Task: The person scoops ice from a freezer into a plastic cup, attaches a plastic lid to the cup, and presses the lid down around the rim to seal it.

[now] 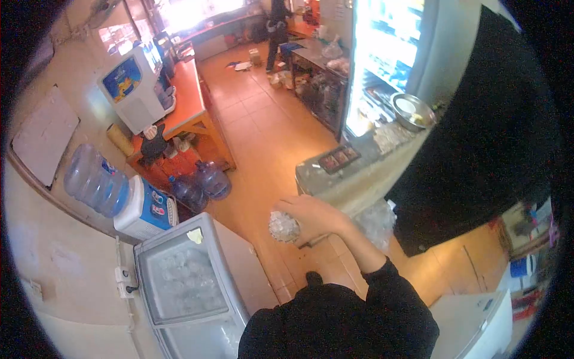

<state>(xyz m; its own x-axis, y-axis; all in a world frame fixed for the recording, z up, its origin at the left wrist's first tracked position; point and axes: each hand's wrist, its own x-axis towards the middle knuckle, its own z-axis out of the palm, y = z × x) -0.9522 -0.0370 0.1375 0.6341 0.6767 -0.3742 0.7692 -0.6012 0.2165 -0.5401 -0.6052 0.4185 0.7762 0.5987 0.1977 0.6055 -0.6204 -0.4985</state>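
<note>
My right hand (pixel 311 216) reaches forward in front of my body, its fingers wrapped round what looks like a cup of ice (pixel 284 227). White, lumpy pieces fill its round top; the sides are mostly hidden by the hand. It is held above the tiled floor, left of the end of a counter (pixel 311 179). My left hand is out of view. To the left of my body stands a chest freezer (pixel 239 263) with a glass top, and pale, frosty-looking contents (pixel 185 272) show through it.
A water dispenser (pixel 143 209) with a large bottle stands behind the freezer, near water jugs (pixel 212 179) on the floor. A sectioned tray (pixel 339 158) and a metal bowl (pixel 412 112) sit on the counter beside a lit display fridge (pixel 382 54). Another person (pixel 277 30) stands far back.
</note>
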